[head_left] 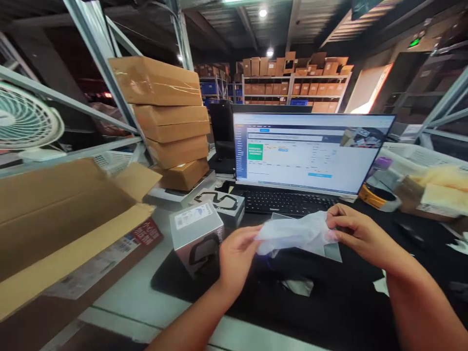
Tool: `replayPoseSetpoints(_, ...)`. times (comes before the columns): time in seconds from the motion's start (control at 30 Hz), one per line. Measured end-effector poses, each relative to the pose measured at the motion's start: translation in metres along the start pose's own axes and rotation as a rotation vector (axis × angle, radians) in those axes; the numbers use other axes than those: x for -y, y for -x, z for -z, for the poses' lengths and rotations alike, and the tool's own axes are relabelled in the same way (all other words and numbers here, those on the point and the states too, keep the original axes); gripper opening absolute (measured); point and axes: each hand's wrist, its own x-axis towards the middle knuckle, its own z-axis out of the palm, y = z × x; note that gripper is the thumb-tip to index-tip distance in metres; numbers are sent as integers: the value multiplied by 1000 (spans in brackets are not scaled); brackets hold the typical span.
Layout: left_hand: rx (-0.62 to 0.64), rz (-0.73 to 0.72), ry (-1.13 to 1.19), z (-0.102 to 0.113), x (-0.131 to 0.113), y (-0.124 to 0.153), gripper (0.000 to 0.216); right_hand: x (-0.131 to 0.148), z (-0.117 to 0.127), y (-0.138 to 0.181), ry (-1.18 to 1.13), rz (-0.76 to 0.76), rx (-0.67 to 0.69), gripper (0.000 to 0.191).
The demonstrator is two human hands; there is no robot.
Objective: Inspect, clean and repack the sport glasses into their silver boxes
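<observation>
A thin white plastic bag (298, 235) hangs crumpled between my two hands above a black desk mat (278, 297). My left hand (236, 256) pinches the bag's left end, fingers closed on it. My right hand (360, 233) grips the bag's right edge, thumb and fingers pressed together. A small grey product box (197, 236) with a black headset picture stands just left of my left hand. A second similar box (223, 204) lies behind it.
A monitor (310, 151) and black keyboard (288, 201) sit behind the bag. A stack of taped brown parcels (171, 122) stands left of the monitor. A large open carton (66, 219) lies at the left, a tape roll (378, 196) at the right, a fan (25, 119) far left.
</observation>
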Motion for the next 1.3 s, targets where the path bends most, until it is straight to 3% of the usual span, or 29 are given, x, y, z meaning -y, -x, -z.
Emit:
replayPoseSetpoints(0.1, -48, -165, -153, 4, -3, -1, 16, -8, 25, 13, 56, 9, -60, 27)
replayPoseSetpoints(0.2, -66, -291, -325, 10, -7, -2, 22, -21, 59, 36, 118, -41, -238, 29)
replayPoseSetpoints(0.33, 77, -364, -427, 13, -5, -7, 31, -24, 88, 62, 94, -128, -492, 26)
replayPoseSetpoints(0.47, 441, -469, -503, 7, 1, -8, 35, -15, 75, 51, -81, -276, -641, 39)
replayPoseSetpoints(0.53, 624, -494, -623, 2, 2, -6, 34, -14, 56, 35, -289, -400, -584, 49)
replayPoseSetpoints(0.63, 757, -413, -754, -2, -1, -5, 19, -17, 26, 10, -599, -512, -414, 58)
replayPoseSetpoints(0.83, 632, -332, -988, -3, -3, -5, 31, -15, -15, -12, -847, -493, -237, 59)
replayPoseSetpoints(1.0, 826, -297, -942, -5, -4, -9, 25, -13, -32, -17, -923, -508, -213, 56)
replayPoseSetpoints(1.1, 834, -292, -888, -5, -3, -9, 23, -11, -39, -20, -927, -528, -185, 56)
replayPoseSetpoints(1.2, 666, -372, -815, -2, 0, -7, 29, -7, -42, -22, -905, -536, -142, 57)
replayPoseSetpoints(1.3, 303, -451, -710, 2, 2, -6, 44, -1, -44, -21, -872, -549, -108, 57)
